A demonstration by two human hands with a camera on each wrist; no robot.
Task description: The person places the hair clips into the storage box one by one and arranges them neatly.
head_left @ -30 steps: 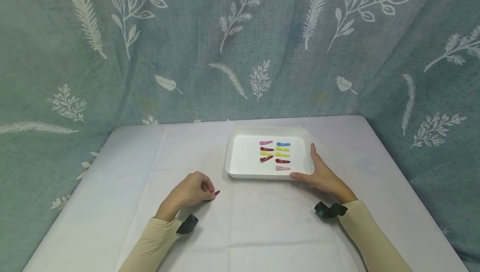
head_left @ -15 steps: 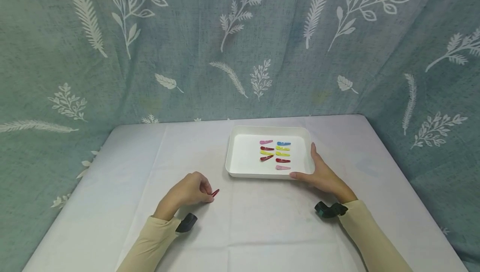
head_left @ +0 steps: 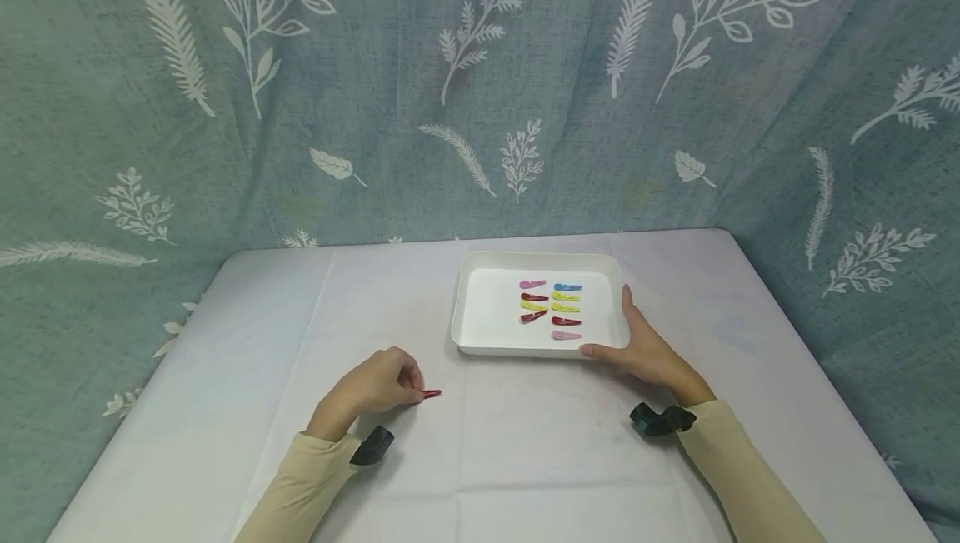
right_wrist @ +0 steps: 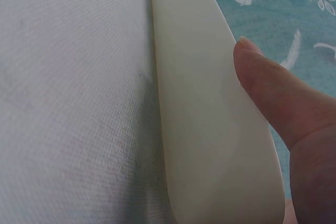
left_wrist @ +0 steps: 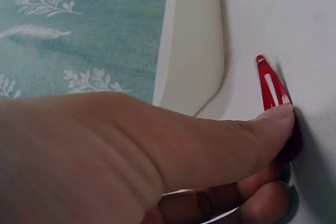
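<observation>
Between thumb and fingers, my left hand (head_left: 382,381) pinches a red snap hair clip (left_wrist: 269,80) by its wide end, low over the tablecloth. The clip's narrow tip sticks out past the thumb, pointing right in the head view; the fingers hide part of its wide end. My right hand (head_left: 651,353) holds the near right corner of a white rectangular tray (head_left: 487,310), thumb on the front rim and fingers along the right side. In the tray lie two columns of hair clips, among them a blue clip (head_left: 567,287), a yellow clip (head_left: 566,308) and a pink clip (head_left: 566,335).
A white cloth (head_left: 525,443) covers the table, with faint creases running across it. Behind it and along both sides hangs a blue-green curtain (head_left: 375,185) with white leaf prints. The tray's outer wall (right_wrist: 210,103) rises beside the cloth in the right wrist view.
The red hair clip has turned in my left fingers, its tip swinging from up-right to nearly straight right. The left hand has shifted slightly left. My right hand and the tray stay put.
</observation>
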